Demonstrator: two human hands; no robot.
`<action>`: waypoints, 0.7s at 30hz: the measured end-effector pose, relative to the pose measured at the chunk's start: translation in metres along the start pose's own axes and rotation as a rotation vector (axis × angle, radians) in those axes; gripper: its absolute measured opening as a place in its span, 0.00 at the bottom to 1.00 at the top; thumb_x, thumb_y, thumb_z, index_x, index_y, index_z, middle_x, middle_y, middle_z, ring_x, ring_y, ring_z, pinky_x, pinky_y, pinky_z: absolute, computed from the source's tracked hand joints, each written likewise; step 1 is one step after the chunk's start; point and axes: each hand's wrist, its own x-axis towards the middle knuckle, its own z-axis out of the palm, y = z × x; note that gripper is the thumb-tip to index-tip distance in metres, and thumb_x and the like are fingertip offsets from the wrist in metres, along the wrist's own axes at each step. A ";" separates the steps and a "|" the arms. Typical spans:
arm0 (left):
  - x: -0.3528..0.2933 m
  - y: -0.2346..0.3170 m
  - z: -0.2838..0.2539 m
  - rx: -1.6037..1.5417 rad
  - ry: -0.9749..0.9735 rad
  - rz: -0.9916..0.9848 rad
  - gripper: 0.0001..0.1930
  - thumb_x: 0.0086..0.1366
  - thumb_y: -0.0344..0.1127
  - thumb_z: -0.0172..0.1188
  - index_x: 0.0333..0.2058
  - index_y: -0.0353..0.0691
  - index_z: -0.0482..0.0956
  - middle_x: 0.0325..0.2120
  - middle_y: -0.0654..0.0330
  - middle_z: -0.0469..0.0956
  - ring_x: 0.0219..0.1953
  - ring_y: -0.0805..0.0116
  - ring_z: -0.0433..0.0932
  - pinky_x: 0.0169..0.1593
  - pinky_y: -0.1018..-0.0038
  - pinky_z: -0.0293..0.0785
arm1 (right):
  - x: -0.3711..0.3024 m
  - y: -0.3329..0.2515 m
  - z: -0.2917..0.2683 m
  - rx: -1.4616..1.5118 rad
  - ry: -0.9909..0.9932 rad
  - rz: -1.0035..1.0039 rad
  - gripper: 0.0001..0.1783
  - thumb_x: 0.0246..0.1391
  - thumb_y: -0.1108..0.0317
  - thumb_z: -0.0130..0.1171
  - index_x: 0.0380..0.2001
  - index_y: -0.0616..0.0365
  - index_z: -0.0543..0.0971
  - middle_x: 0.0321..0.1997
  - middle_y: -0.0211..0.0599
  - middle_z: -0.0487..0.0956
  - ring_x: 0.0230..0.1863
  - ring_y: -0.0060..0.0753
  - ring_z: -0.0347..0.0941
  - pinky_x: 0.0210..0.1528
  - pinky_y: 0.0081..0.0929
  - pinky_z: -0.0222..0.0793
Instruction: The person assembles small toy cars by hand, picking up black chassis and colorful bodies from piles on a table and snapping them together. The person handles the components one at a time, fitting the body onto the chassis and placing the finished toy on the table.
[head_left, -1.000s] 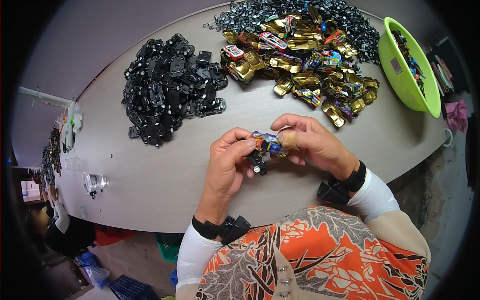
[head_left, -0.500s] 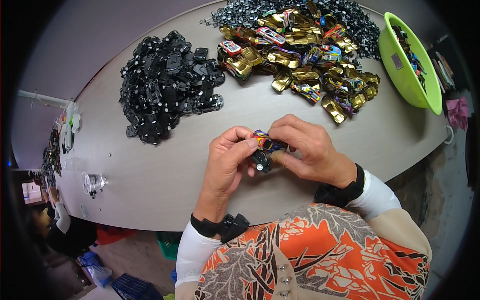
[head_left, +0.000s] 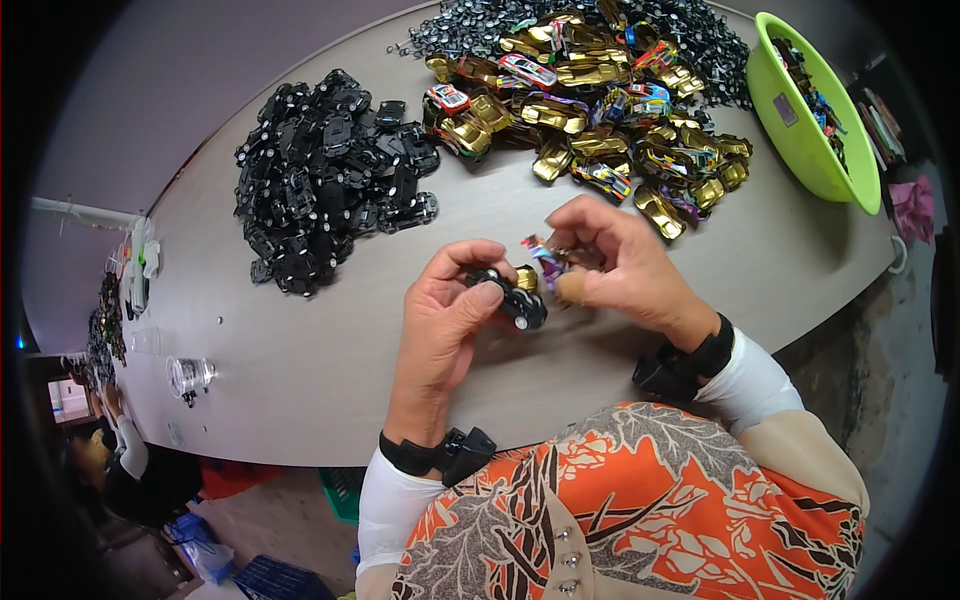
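In front of me my left hand (head_left: pixel 440 315) is closed on a black toy car chassis (head_left: pixel 520 312), thumb on top, its wheels showing. A small gold part (head_left: pixel 526 279) shows beside it; I cannot tell if it is attached. My right hand (head_left: pixel 625 265) pinches a colourful printed toy car body (head_left: pixel 546 263), tilted and slightly apart from the chassis. Its lower part is blurred and partly behind the fingers. Beyond my hands lie a pile of black car chassis (head_left: pixel 310 190) on the left and a heap of gold and printed car bodies (head_left: pixel 590 110) on the right.
Many small dark parts with wheels (head_left: pixel 460 30) are spread along the far table edge. A lime-green basin (head_left: pixel 800 140) with car pieces stands at the right. On the left are a clear plastic cup (head_left: pixel 188 376) and, farther off, another person (head_left: pixel 130 450) at the table.
The printed body, earlier held against the chassis by both hands, is now apart from it in my right hand. My left hand keeps the chassis, and the gold part has come into sight.
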 end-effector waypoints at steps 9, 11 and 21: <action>0.000 -0.003 0.008 0.010 0.073 0.028 0.21 0.53 0.21 0.61 0.47 0.31 0.70 0.38 0.55 0.74 0.40 0.70 0.75 0.39 0.72 0.81 | -0.006 0.006 0.012 -0.079 -0.083 -0.111 0.18 0.42 0.77 0.58 0.41 0.61 0.72 0.34 0.28 0.71 0.26 0.10 0.63 0.26 0.15 0.61; -0.001 -0.006 0.009 -0.005 0.069 0.020 0.22 0.53 0.20 0.61 0.48 0.30 0.70 0.39 0.55 0.74 0.41 0.69 0.75 0.40 0.72 0.80 | -0.007 0.003 0.013 -0.231 -0.057 -0.248 0.17 0.41 0.78 0.57 0.39 0.63 0.72 0.33 0.28 0.70 0.23 0.10 0.63 0.23 0.15 0.59; -0.002 -0.005 0.008 -0.056 0.049 0.028 0.23 0.58 0.27 0.59 0.53 0.33 0.68 0.41 0.55 0.74 0.43 0.68 0.75 0.41 0.71 0.80 | -0.005 0.004 0.008 0.164 -0.004 -0.141 0.18 0.45 0.77 0.59 0.42 0.61 0.71 0.35 0.28 0.72 0.28 0.12 0.68 0.21 0.09 0.62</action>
